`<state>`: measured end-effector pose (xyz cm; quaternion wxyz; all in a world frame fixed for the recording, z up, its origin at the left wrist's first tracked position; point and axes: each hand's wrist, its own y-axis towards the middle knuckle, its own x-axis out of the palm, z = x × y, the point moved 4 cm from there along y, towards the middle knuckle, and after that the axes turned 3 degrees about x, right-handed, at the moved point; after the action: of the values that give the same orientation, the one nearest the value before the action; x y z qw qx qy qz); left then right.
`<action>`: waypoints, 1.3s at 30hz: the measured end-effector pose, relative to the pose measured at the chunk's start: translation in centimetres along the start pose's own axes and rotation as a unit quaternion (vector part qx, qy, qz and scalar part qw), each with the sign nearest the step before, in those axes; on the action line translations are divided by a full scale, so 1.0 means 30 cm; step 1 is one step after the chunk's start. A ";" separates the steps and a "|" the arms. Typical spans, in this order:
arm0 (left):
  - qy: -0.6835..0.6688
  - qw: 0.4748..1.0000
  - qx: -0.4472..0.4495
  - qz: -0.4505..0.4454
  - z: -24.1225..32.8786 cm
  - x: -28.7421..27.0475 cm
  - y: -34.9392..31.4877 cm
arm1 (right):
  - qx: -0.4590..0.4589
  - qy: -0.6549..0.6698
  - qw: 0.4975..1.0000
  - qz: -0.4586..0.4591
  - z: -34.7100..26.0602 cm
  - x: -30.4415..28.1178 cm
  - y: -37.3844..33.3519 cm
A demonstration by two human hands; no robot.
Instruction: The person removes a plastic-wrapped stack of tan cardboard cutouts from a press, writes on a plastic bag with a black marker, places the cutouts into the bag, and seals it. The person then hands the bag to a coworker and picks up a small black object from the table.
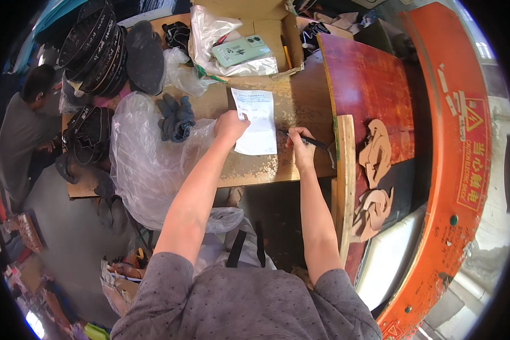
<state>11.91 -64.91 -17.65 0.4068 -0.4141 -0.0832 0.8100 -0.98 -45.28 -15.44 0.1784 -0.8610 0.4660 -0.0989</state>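
A white sheet of paper with a printed heading and some faint writing lies on the worn wooden table. At its left edge rests my left hand, with the fingers curled and the thumb over the paper. My right hand, just right of the sheet, is closed round a black pen. The pen's tip points left toward the paper's right edge. Further left on the table are dark knitted gloves and a large clear plastic bag.
An open cardboard box behind the paper holds a pale green phone. Stacked black curved pieces stand far left. To the right are a reddish board, tan cut pieces and an orange machine frame. Another person sits at left.
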 end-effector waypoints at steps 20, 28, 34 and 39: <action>-0.172 0.983 0.010 0.067 -0.012 0.000 0.005 | -0.037 0.068 0.996 0.048 -0.007 0.012 0.052; -0.029 0.940 0.097 0.325 -0.124 -0.292 -0.509 | -0.030 0.058 0.990 -0.128 -0.055 0.113 -0.261; 0.141 0.935 -0.127 0.301 -0.688 -0.457 -0.781 | -0.081 -0.116 0.951 -0.273 -0.108 0.456 -0.400; 0.068 0.946 -0.097 0.303 -0.848 -0.496 -0.727 | -0.135 -0.128 0.959 -0.216 -0.201 0.584 -0.327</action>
<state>48.42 -66.58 -14.75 0.1050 -0.5109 -0.0041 0.8532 14.09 -56.32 -5.92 0.0930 -0.9626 0.2515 0.0397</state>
